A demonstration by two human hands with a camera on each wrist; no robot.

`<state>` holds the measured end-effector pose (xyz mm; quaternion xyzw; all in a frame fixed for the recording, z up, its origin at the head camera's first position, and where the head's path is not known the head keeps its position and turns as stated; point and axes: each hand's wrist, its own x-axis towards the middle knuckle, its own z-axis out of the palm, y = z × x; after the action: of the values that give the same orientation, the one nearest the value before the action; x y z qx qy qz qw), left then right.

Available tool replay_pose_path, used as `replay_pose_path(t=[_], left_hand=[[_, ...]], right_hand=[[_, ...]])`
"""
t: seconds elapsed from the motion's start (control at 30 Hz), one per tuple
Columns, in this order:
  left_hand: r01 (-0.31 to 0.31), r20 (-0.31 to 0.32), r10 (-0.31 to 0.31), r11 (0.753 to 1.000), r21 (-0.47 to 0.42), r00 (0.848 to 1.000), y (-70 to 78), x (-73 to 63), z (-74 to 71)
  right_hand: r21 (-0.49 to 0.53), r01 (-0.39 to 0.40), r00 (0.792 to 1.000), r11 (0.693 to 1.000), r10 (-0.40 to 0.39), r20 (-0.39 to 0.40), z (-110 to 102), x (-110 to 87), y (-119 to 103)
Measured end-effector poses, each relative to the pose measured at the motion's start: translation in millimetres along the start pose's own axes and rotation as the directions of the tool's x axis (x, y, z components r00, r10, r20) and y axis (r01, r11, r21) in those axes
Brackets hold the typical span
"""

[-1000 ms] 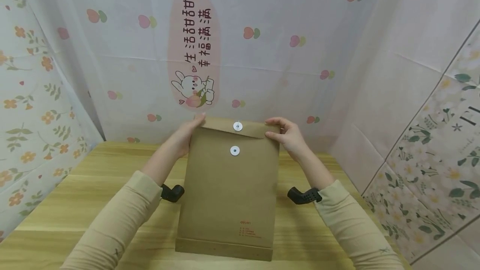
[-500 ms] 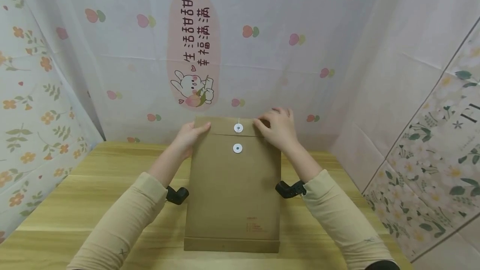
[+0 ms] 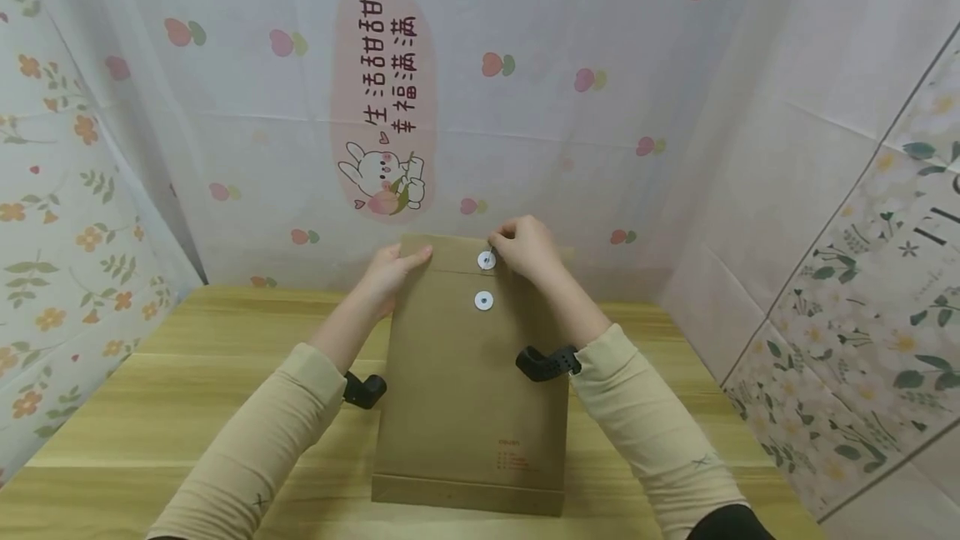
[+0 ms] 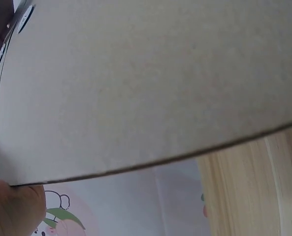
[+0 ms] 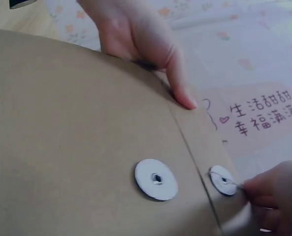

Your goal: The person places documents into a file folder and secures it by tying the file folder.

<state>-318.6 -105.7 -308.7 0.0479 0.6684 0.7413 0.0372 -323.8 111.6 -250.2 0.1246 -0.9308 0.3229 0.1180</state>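
Observation:
A brown kraft document envelope [image 3: 465, 382] leans with its top raised over the table and its flap folded down. One white disc [image 3: 487, 260] is on the flap, and a second white disc [image 3: 483, 301] sits just below it on the body. My left hand [image 3: 384, 280] grips the upper left edge, thumb on the front and fingers behind. At the flap disc, my right hand [image 3: 531, 250] pinches a thin string [image 5: 236, 184] that runs from that disc to the fingertips. Small red print [image 3: 513, 457] marks the lower right of the front.
The wood-grain table [image 3: 225, 357] lies beneath the envelope. Behind it hangs a pale printed curtain [image 3: 562, 140], with floral cloth [image 3: 67, 190] at the left side. Black wrist mounts [image 3: 365, 391] are strapped on both arms.
My right hand has left the envelope's upper right edge, moved left to the flap disc and taken the string. The flap now lies flatter; my left thumb has shifted onto the front.

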Motion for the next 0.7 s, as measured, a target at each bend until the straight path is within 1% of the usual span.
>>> replay_pose_path(t=[0.1,0.17,0.23,0.3,0.33,0.43,0.47,0.53,0.6,0.63,0.67,0.7], left_hand=[[0.002,-0.004,-0.003,1.0,-0.007,1.0,-1.7,0.3,0.2],[0.007,-0.007,-0.007,1.0,-0.007,1.0,-2.7,0.2,0.3],[0.009,-0.009,-0.009,1.0,-0.002,1.0,-3.5,0.2,0.0],[0.009,-0.015,-0.009,1.0,-0.003,1.0,-3.3,0.1,0.1],[0.009,-0.018,-0.009,1.0,-0.004,1.0,-2.8,-0.1,0.1],[0.009,-0.025,-0.01,1.0,-0.015,1.0,-1.1,0.1,-0.3],[0.01,-0.028,-0.011,1.0,-0.02,1.0,-0.5,0.0,-0.5],[0.014,-0.034,-0.015,1.0,-0.021,0.999,0.4,-0.3,-0.9],[0.013,-0.035,-0.013,1.0,-0.023,0.999,0.6,-0.4,-1.3],[0.012,-0.035,-0.013,1.0,-0.022,0.999,0.7,-0.8,-1.2],[0.011,-0.036,-0.012,1.0,-0.022,0.999,1.0,-1.1,-1.1],[0.009,-0.036,-0.01,1.0,-0.019,0.999,1.1,-1.3,-1.0]], right_hand=[[0.128,0.021,0.999,0.992,-0.014,-0.05,4,-2.4,1],[0.236,0.055,0.997,0.97,-0.039,-0.071,7,-6.1,2],[0.356,0.106,0.993,0.929,-0.083,-0.08,9,-11.1,1],[0.461,0.155,0.988,0.874,-0.129,-0.088,11,-16.8,-1],[0.503,0.181,0.984,0.845,-0.153,-0.095,12,-19.4,-2],[0.609,0.221,0.974,0.761,-0.199,-0.105,11,-30.9,-9],[0.648,0.233,0.971,0.725,-0.214,-0.11,11,-34.3,-9],[0.694,0.254,0.963,0.673,-0.241,-0.119,13,-42.3,-9],[0.723,0.283,0.952,0.63,-0.275,-0.134,17,-49.5,-4],[0.727,0.3,0.945,0.618,-0.296,-0.139,18,-54.7,-2],[0.724,0.314,0.939,0.615,-0.315,-0.139,20,-60.3,0],[0.711,0.328,0.932,0.622,-0.334,-0.138,22,-66.3,2]])
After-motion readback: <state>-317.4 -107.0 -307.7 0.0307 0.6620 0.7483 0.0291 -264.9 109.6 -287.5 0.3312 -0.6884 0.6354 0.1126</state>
